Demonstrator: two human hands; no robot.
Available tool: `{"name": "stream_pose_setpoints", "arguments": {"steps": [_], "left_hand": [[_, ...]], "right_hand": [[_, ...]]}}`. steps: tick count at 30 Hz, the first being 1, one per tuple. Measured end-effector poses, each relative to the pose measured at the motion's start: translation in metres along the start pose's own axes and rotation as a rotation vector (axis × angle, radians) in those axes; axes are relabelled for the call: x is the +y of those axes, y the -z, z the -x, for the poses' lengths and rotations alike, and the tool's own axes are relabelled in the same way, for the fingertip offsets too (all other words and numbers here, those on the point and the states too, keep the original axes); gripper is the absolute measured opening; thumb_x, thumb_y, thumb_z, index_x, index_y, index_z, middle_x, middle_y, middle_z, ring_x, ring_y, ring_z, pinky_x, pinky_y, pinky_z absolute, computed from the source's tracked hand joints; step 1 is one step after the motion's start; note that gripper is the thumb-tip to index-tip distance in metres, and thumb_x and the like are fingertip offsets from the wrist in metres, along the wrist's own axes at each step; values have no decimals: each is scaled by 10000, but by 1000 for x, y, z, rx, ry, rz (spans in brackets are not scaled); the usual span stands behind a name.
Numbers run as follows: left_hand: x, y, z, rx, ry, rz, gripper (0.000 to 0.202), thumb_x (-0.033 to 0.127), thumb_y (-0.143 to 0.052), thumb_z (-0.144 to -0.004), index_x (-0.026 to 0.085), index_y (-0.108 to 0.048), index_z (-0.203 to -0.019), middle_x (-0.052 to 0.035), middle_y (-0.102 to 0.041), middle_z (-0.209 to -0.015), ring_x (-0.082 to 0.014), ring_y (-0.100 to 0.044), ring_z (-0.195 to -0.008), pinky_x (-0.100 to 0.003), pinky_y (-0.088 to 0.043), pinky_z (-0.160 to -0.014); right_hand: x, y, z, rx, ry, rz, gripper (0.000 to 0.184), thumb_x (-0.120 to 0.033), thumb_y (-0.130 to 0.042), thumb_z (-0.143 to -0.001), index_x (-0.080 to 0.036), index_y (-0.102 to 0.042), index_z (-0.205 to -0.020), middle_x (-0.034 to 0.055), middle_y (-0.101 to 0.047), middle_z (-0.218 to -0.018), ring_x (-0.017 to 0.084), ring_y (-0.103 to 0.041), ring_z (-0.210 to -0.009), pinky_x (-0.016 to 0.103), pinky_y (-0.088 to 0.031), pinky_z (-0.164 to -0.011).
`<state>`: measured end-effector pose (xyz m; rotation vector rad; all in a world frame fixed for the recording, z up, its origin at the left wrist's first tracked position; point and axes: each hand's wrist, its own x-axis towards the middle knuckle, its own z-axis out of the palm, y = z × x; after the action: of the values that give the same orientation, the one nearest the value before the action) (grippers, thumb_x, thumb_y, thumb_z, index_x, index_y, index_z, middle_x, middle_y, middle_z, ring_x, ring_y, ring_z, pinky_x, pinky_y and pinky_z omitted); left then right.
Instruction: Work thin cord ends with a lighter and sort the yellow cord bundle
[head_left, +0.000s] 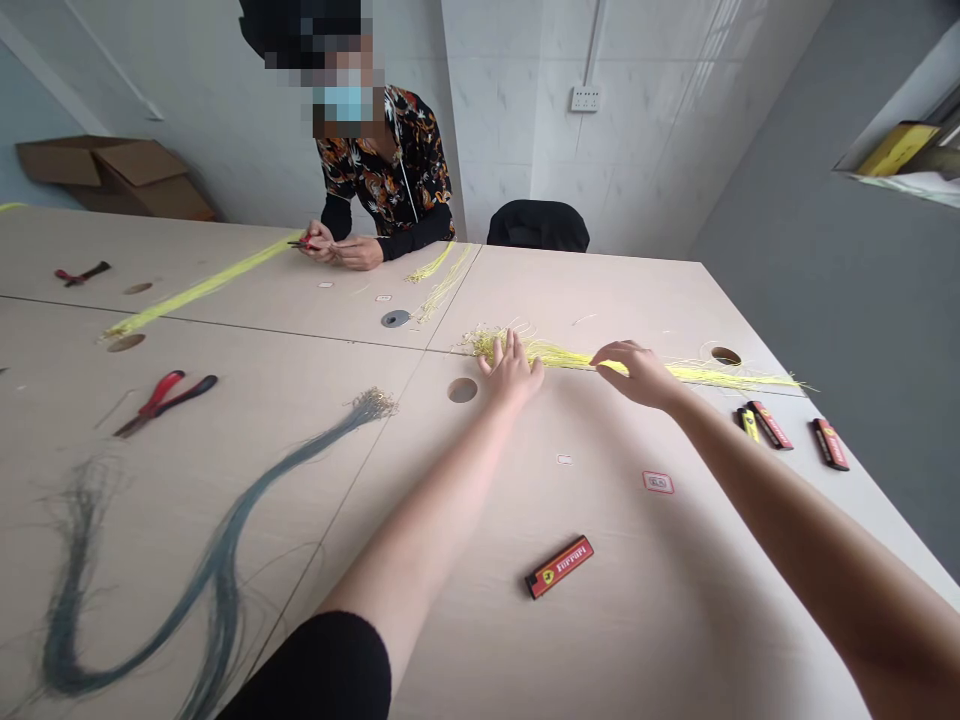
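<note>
A long bundle of thin yellow strands (720, 376) lies across the table in front of me, its tangled, knotted end at the left. My left hand (514, 372) is laid over the bundle near that end, palm down with fingers spread. Farther right along the same bundle, my right hand (634, 372) curves over the strands, thumb and fingertips coming together around some of them. How many strands it pinches is hidden.
A red lighter (559, 567) lies near me; more lighters (830, 444) sit at the right edge. Blue-grey strands (225, 540) and red-black pliers (161, 400) are at left. Opposite, a co-worker (390, 170) holds pliers by another yellow bundle (217, 283). The tabletop has round holes (462, 390).
</note>
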<state>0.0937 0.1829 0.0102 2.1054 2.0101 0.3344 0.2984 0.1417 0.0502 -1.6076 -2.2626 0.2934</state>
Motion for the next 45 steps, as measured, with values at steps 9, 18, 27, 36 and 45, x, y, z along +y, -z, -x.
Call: {"name": "stream_pose_setpoints", "arguments": {"steps": [9,18,27,36,45], "left_hand": [[-1,-4,-3,35,7,9,578,426,-271,-912,295,-333,-1472,36,-62,-1621,-292,-140,-1472,-547,-243,-1144],[0,1,2,127,4,47,335,347,-357,-901,273,-619,-1095,-28,-577,-1345,-267,-321,-1378,-515,-352,-1043],[-1,3,3,127,13,129,297,343,-393,-889,247,-644,-1015,-56,-635,-1257,-287,-349,-1362,-530,-312,-1055],[-2,-2,0,142,3,168,294,336,-412,-874,228,-655,-1000,-64,-631,-1256,-300,-361,-1346,-552,-296,-1062],[-4,-3,-1,159,-1,171,266,337,-425,-873,215,-655,-924,-83,-654,-1192,-303,-406,-1295,-542,-338,-1015]], "right_hand": [[-25,-48,-42,-44,-156,151,361,-278,-425,-883,-291,-645,-1168,108,-483,-1383,356,-340,-1276,564,-341,-940],[-9,-54,-42,22,-246,99,320,-261,-395,-846,-263,-659,-1028,113,-555,-1263,354,-366,-1193,550,-344,-895],[37,-32,-7,45,-254,253,345,-326,-341,-885,-241,-660,-984,118,-607,-1196,355,-376,-1176,584,-281,-904],[79,-10,29,106,-363,288,411,-395,-322,-880,-261,-710,-897,120,-593,-1197,362,-395,-1138,514,-328,-817],[86,15,43,36,-562,249,372,-365,-349,-870,-250,-702,-890,105,-592,-1243,385,-401,-1176,545,-364,-805]]}}
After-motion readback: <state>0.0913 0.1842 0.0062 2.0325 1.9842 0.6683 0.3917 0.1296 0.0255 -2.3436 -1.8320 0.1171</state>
